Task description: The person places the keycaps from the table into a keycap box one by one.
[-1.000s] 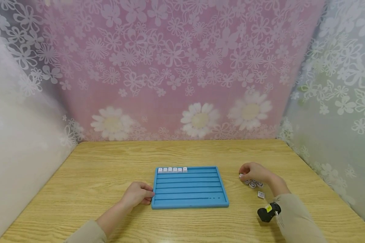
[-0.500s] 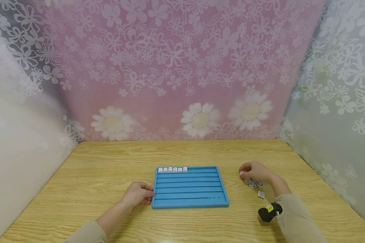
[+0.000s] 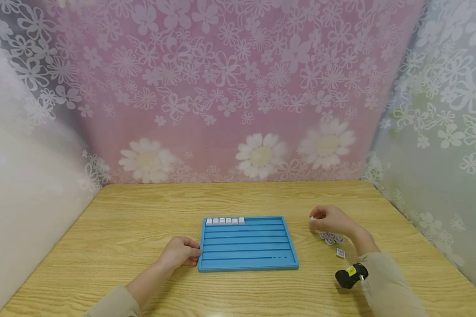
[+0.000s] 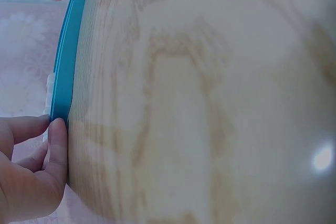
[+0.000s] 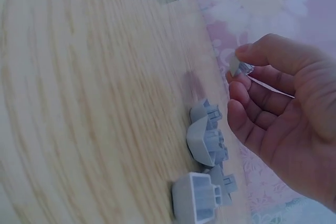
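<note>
A shallow blue tray with ridged rows lies on the table, a line of white keycaps along the left part of its top row. At its left side, my left hand pinches the tray's edge between thumb and fingers, seen closely in the left wrist view. My right hand, to the right of the tray, holds a single white keycap between thumb and fingertips, above the table. Below that hand, several loose keycaps lie upside down, their hollow stem sides showing in the right wrist view.
One keycap lies apart, nearer the front than the loose group. The wooden table meets a pink flowered curtain at the back, with pale curtains on both sides. A black device is strapped at the right wrist.
My right hand has risen slightly, up and away from the loose keycaps, with one keycap in its fingers. The left hand and the tray have stayed in place.
</note>
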{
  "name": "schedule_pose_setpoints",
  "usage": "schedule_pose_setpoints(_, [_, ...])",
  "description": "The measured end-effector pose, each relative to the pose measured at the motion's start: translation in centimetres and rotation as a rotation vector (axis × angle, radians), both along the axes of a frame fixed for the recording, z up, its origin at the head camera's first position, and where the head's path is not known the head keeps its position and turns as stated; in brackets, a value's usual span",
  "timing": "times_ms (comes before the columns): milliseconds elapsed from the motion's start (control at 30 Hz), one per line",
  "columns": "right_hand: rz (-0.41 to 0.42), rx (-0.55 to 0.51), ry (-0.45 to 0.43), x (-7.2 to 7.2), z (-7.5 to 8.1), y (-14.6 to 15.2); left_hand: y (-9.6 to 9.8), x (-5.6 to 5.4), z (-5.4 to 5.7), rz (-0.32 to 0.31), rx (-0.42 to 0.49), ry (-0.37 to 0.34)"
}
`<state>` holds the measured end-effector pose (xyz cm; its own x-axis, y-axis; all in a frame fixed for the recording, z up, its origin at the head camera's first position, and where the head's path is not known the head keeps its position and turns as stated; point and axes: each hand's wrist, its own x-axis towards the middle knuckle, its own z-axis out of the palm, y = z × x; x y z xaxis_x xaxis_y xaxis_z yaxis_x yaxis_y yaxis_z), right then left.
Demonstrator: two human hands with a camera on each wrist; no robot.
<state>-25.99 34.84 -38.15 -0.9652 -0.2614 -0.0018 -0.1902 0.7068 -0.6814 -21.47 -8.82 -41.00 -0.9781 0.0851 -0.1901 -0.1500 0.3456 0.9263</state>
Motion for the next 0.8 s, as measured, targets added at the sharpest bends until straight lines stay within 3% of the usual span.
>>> schedule_pose_setpoints(500, [0.074, -0.121, -0.008, -0.2, -0.2, -0.9, 0.0, -0.1, 0.0, 0.002, 0.007, -0.003])
schedule_pose_setpoints(800, [0.091, -0.140, -0.031, -0.6, -0.3, -2.3, 0.1, 0.0, 0.0, 0.008, 0.003, -0.002])
